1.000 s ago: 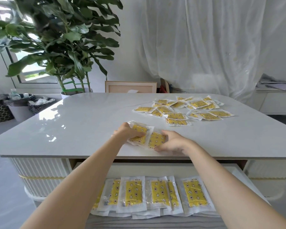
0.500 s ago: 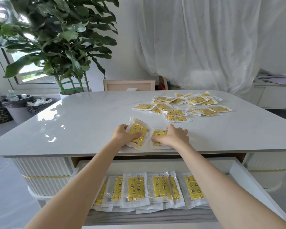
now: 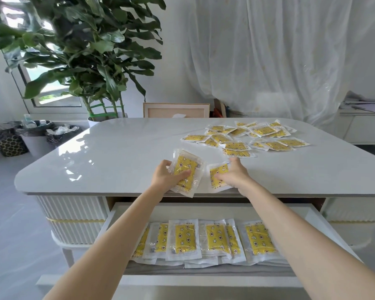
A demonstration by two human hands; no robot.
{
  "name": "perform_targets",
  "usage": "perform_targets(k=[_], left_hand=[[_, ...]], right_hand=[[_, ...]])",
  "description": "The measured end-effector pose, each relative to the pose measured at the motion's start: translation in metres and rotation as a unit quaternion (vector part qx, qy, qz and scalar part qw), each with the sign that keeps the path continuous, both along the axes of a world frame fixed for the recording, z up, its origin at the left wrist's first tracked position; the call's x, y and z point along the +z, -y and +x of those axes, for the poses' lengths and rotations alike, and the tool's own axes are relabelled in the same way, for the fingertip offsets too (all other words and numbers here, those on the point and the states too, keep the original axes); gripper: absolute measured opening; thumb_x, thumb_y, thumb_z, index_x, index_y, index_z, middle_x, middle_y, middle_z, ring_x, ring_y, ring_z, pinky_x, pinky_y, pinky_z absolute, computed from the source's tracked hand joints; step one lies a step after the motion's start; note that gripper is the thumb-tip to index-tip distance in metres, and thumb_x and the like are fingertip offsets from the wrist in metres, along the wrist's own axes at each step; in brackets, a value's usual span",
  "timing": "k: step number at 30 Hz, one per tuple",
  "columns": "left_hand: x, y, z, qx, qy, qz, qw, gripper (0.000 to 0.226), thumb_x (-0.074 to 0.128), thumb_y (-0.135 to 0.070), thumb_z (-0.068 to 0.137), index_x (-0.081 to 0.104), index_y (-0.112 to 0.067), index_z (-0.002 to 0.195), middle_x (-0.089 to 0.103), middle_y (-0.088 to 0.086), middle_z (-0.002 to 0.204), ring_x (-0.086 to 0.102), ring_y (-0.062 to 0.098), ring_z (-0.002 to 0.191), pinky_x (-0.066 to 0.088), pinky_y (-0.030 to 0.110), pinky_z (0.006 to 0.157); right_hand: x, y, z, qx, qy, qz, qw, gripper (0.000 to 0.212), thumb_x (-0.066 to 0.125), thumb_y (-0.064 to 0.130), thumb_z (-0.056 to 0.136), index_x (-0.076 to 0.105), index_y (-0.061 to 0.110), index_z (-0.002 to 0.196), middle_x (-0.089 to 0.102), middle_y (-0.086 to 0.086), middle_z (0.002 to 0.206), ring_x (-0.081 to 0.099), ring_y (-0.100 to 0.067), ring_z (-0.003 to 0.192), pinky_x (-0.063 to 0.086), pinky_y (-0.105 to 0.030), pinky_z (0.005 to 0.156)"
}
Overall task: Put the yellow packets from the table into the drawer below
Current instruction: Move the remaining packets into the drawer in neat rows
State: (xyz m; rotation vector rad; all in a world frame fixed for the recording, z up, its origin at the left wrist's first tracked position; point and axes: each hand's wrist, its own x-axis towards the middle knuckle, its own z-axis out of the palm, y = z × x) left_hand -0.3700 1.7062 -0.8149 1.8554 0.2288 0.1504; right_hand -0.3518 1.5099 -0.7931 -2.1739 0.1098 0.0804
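My left hand (image 3: 166, 177) grips a yellow packet in clear wrap (image 3: 185, 167), tilted up off the white table (image 3: 117, 148) near its front edge. Just to the right, my right hand (image 3: 234, 175) holds a second yellow packet (image 3: 217, 173) at the table's front edge, thumb across its face. Several more yellow packets (image 3: 247, 137) lie scattered at the table's far right. Below the tabletop the drawer (image 3: 225, 210) stands pulled out, with a row of yellow packets (image 3: 185, 236) lying in it.
A large potted plant (image 3: 85, 50) stands behind the table's left end. Waste bins (image 3: 35, 135) sit on the floor at left. A framed board (image 3: 175, 110) leans behind the table. White curtains hang at the back, and a low cabinet (image 3: 364, 128) is at right.
My left hand has lifted its packet off the table and tilted it up. My right hand has taken hold of the second packet, and the two packets have drawn apart.
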Motion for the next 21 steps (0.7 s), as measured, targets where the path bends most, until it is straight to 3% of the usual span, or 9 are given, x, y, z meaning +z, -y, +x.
perform_targets(k=[4,7,11,13,15,18,21], left_hand=[[0.0,-0.008,-0.025,-0.018,0.021,0.001,1.0,0.051,0.079,-0.033,0.074,0.049,-0.015,0.111,0.068,0.004,0.101,0.068,0.019,0.081,0.057,0.031,0.071],[0.0,-0.015,-0.047,-0.046,0.032,0.016,0.998,0.044,0.077,-0.031,0.076,0.051,-0.018,0.109,0.067,-0.004,0.093,0.067,0.009,0.075,0.054,0.024,0.065],[0.007,-0.034,-0.076,-0.084,0.024,0.039,0.995,0.034,0.078,-0.029,0.075,0.057,-0.02,0.1,0.069,-0.003,0.093,0.067,0.007,0.076,0.053,0.018,0.063],[0.007,-0.047,-0.09,-0.113,0.005,0.092,0.989,0.03,0.08,-0.031,0.073,0.061,-0.017,0.092,0.064,-0.01,0.076,0.061,0.002,0.062,0.047,0.013,0.056],[0.002,-0.059,-0.102,-0.128,-0.023,0.156,0.979,0.032,0.082,-0.035,0.07,0.058,-0.014,0.078,0.049,-0.012,0.06,0.047,0.003,0.05,0.037,0.012,0.052],[-0.012,-0.073,-0.115,-0.141,-0.07,0.222,0.962,0.039,0.084,-0.036,0.067,0.063,-0.008,0.084,0.057,-0.002,0.07,0.052,0.011,0.062,0.041,0.021,0.059],[-0.026,-0.087,-0.119,-0.168,-0.106,0.245,0.949,0.04,0.083,-0.035,0.067,0.067,-0.012,0.095,0.071,0.004,0.088,0.067,0.021,0.079,0.055,0.032,0.074]], right_hand=[[0.006,0.0,-0.015,0.029,-0.002,0.062,0.998,0.079,0.061,0.014,0.091,0.009,0.018,0.151,0.027,-0.01,0.153,0.038,-0.026,0.132,0.037,-0.031,0.092],[0.011,-0.006,-0.029,0.059,0.003,0.074,0.995,0.084,0.066,0.017,0.088,0.009,0.02,0.15,0.035,-0.011,0.146,0.042,-0.026,0.13,0.037,-0.033,0.097],[0.013,-0.019,-0.048,0.113,-0.003,0.038,0.993,0.078,0.076,0.024,0.077,0.027,0.018,0.138,0.053,-0.009,0.126,0.057,-0.025,0.113,0.048,-0.041,0.097],[0.014,-0.023,-0.056,0.172,-0.001,-0.01,0.985,0.066,0.078,0.025,0.072,0.043,0.012,0.127,0.061,-0.01,0.12,0.063,-0.026,0.106,0.053,-0.046,0.092],[0.018,-0.027,-0.066,0.236,-0.005,-0.026,0.971,0.047,0.076,0.017,0.076,0.055,0.007,0.117,0.068,-0.009,0.107,0.068,-0.022,0.092,0.057,-0.039,0.085],[0.018,-0.035,-0.08,0.305,-0.029,-0.061,0.95,0.019,0.07,0.011,0.085,0.063,0.008,0.102,0.07,-0.002,0.087,0.068,-0.013,0.079,0.055,-0.026,0.075],[0.004,-0.049,-0.084,0.315,-0.031,-0.129,0.94,0.028,0.07,0.019,0.085,0.063,-0.001,0.103,0.071,-0.016,0.101,0.069,-0.028,0.095,0.056,-0.04,0.085]])
